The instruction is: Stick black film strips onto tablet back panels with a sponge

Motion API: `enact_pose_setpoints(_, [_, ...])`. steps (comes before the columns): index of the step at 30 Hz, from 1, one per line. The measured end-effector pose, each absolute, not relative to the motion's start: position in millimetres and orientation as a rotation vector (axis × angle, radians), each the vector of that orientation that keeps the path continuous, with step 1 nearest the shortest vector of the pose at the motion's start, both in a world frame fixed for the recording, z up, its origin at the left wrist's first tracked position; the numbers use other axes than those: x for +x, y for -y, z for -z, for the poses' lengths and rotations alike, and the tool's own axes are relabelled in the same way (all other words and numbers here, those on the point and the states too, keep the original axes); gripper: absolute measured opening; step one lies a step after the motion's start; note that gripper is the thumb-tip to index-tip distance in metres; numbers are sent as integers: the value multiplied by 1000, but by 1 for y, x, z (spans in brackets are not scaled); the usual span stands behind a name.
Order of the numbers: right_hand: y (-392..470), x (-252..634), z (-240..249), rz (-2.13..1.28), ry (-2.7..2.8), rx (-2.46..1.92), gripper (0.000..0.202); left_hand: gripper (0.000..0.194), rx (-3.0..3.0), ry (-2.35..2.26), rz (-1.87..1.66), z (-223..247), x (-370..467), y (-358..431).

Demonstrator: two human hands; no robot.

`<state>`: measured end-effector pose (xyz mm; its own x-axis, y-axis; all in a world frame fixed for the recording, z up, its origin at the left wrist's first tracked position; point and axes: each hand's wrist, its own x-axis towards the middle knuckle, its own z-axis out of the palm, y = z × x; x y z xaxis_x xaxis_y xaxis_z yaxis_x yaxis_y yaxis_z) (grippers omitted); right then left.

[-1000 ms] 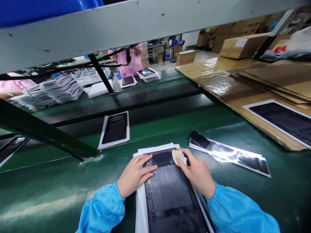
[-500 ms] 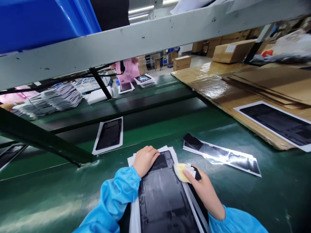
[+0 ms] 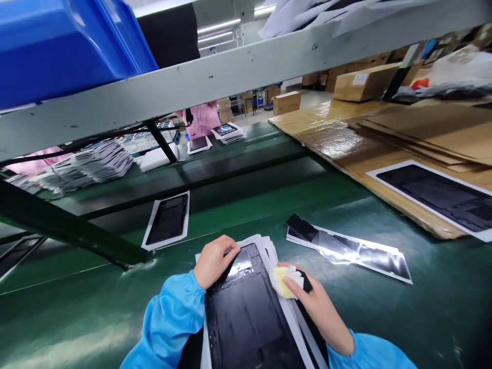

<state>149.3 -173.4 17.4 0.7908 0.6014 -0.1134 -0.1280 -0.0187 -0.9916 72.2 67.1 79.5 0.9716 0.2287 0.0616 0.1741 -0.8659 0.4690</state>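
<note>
Two hands, head view: left hand [image 3: 215, 261] and right hand [image 3: 320, 306], both bare, with blue sleeves [image 3: 167, 315].
Left grip: curled over the upper left corner of the dark panel [image 3: 249, 323], in contact; with fingertips hidden, cannot tell whether clamped or only resting.
Right grip: thumb and fingers clamped on the yellow-white pad [image 3: 282, 282], with a black piece [image 3: 306, 280] behind it.
Dark panel: between both grips and toward the body, over white sheets [image 3: 268, 250].
Just changed: left hand, from spread flat a second ago to curled; pad, from the upper part to beside the right edge; panel slightly turned.
Meaning for work: upper part free of the pad, panel probably steered by the left hand only.
Beyond right grip: black-and-silver strips [image 3: 348, 249] on the green bench [image 3: 388, 318].
Beyond left grip: second panel [image 3: 168, 219] on white paper.
</note>
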Motion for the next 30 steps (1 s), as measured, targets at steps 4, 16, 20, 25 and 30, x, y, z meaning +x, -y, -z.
enact_pose_setpoints(4, [173,148,-32,-703,247,-1199,60,19,2564,-207,-259,-90,71,-66])
enact_pose_setpoints(16, [161,168,-46,-993,186,-829,43,22,2514,-43,-392,-113,67,-58])
enact_pose_setpoints(20, [164,174,-46,-1052,217,-768,36,21,2507,-17,-380,-113,68,-58])
enact_pose_setpoints(25, [163,159,-34,-1007,130,-780,39,21,2501,10,-386,-118,69,-56])
enact_pose_setpoints(30, [164,141,-34,-1038,160,-756,38,18,2501,-2,-360,-118,71,-53])
